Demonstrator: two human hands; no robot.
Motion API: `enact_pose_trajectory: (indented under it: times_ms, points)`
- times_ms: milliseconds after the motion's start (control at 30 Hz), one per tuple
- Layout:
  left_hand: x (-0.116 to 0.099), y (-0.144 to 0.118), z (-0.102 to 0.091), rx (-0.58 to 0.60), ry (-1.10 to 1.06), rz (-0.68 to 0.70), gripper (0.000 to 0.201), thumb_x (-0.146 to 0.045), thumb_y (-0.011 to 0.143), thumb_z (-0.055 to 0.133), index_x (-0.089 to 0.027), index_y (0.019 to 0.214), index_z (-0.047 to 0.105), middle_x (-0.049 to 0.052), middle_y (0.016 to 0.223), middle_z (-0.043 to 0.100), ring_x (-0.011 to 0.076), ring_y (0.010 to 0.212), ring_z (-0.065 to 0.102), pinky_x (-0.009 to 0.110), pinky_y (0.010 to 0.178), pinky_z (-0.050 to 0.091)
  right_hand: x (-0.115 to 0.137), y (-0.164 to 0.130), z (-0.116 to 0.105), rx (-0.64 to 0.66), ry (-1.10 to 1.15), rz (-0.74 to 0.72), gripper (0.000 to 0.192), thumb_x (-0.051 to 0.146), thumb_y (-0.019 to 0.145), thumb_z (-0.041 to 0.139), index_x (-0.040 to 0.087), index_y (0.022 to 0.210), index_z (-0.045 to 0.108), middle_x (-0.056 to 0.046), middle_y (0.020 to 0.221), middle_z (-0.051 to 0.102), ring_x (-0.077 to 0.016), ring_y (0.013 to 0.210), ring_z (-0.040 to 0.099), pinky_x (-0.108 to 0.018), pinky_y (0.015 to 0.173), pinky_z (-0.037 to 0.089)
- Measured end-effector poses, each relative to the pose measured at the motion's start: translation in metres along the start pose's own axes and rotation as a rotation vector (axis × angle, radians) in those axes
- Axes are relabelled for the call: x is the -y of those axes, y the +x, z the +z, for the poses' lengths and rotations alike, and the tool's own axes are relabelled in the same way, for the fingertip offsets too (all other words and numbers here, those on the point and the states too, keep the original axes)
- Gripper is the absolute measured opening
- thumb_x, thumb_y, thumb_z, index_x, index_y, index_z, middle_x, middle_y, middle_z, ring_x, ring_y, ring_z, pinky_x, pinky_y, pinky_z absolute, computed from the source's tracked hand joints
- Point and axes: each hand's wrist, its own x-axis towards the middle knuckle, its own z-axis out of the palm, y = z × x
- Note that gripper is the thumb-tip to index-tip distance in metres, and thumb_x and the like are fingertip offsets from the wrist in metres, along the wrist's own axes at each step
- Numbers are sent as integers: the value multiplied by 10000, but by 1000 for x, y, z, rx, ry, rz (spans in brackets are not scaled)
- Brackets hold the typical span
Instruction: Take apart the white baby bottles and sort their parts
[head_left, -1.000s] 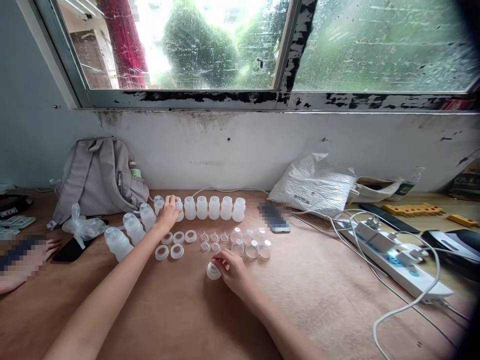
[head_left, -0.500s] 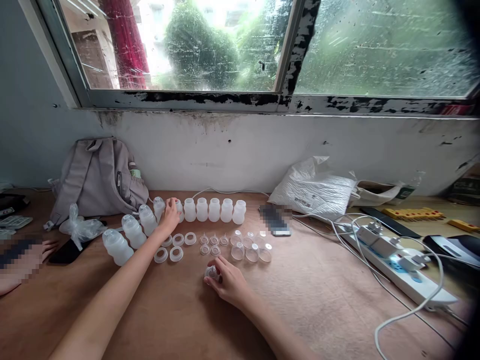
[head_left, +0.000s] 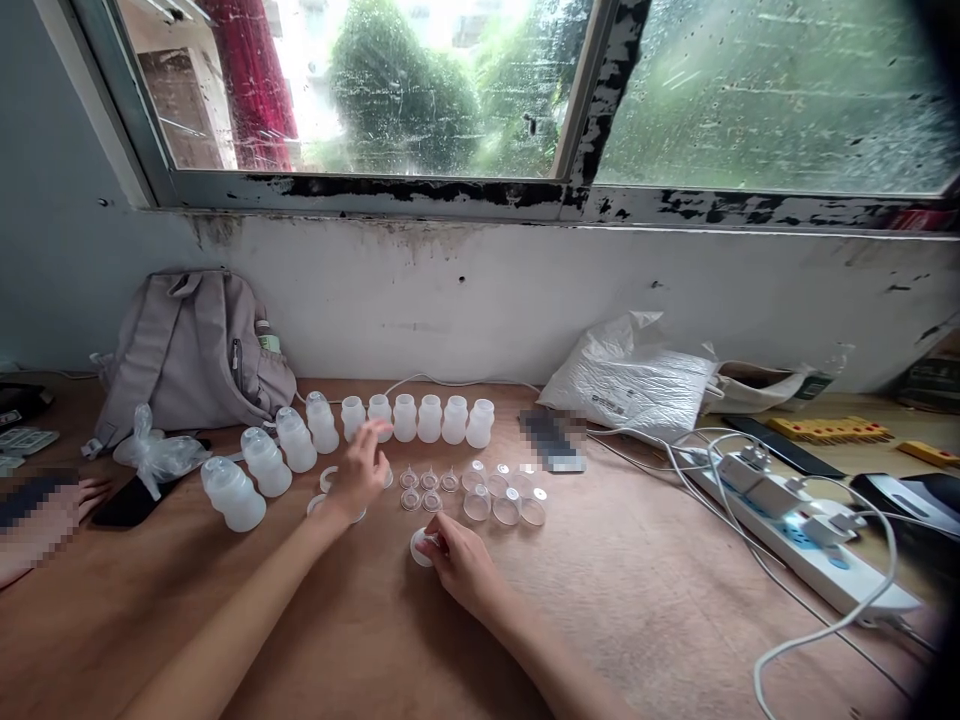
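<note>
Currently, right hand (head_left: 457, 560) pinches small translucent plastic cap (head_left: 420, 547) on tabletop (head_left: 637, 600); left hand (head_left: 364, 470), fingers spread, hovers above white rings (head_left: 328, 478), just left-rear.

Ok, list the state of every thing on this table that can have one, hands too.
left hand: open, fingers spread over the white rings, holding nothing
right hand: shut on the ring cap
ring cap: pinched at the tabletop
open bottles: upright, uncapped, in a row
capped bottles: upright, clear caps on
clear caps: loose, off any bottle
power strip: plugs inserted
backpack: leaning on the wall
</note>
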Motion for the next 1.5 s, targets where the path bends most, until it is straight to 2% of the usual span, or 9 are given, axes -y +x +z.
enact_pose_trajectory:
  times_ms: [167,300,500,800,933,1033,1167,1300,1500]
  points:
    - [-34,-62,3,328,-179,91,409,-101,734,423,-210,1128,437,64,1073,526,202,1024,467,368,901,382,0,2,1,-53,35,-1,152,252,844,399,204,710,453,1,632,520,-119,551,445,-233,533,340]
    - [-36,-76,4,442,-231,124,448,-229,711,546,-215,1146,440,72,1090,534,223,971,480,375,840,396,3,4,7,-68,69,18,171,286,841,411,202,694,434,8,613,509,-112,531,442,-222,521,347]
    - [-26,-75,8,401,-237,113,344,-270,725,557,-200,1057,502,75,983,584,229,919,499,372,781,405,5,7,19,-80,163,55,158,306,797,481,207,684,434,41,542,474,-98,467,412,-208,469,331]
    - [-20,-70,1,389,-222,135,405,-201,723,551,-229,1121,480,55,1020,574,219,954,490,389,864,374,12,9,11,-44,367,43,80,273,830,429,209,794,462,6,681,521,-114,572,464,-220,523,380]
    - [-12,-69,-2,364,-177,114,396,-198,710,555,-226,1101,496,53,1021,587,223,957,498,395,865,370,9,8,8,-96,366,75,106,293,820,454,209,877,482,-7,739,528,-120,586,479,-228,536,392]
    - [-3,-69,-4,271,-92,83,379,-218,716,555,-219,1091,500,55,1038,588,229,982,496,404,893,348,2,9,4,-185,276,118,166,309,809,476,206,939,491,-6,715,518,-125,571,478,-235,533,390]
    - [10,-70,0,151,60,9,367,-244,733,540,-214,1095,487,67,1065,578,241,1025,481,426,934,301,-11,11,1,-280,40,179,158,343,783,514,203,850,539,20,577,477,-131,521,456,-243,520,360]
    - [17,-71,6,159,155,-44,346,-300,743,543,-213,1074,491,73,1070,583,245,1051,475,453,965,245,-19,11,6,-252,-79,217,188,392,757,536,207,787,552,35,512,466,-130,477,453,-235,494,345]
    - [20,-72,9,169,236,-114,332,-366,704,594,-244,1007,536,67,1155,529,260,1091,440,458,954,243,-22,14,6,-245,-188,254,192,331,787,471,168,858,544,-1,601,534,-144,549,513,-237,544,393]
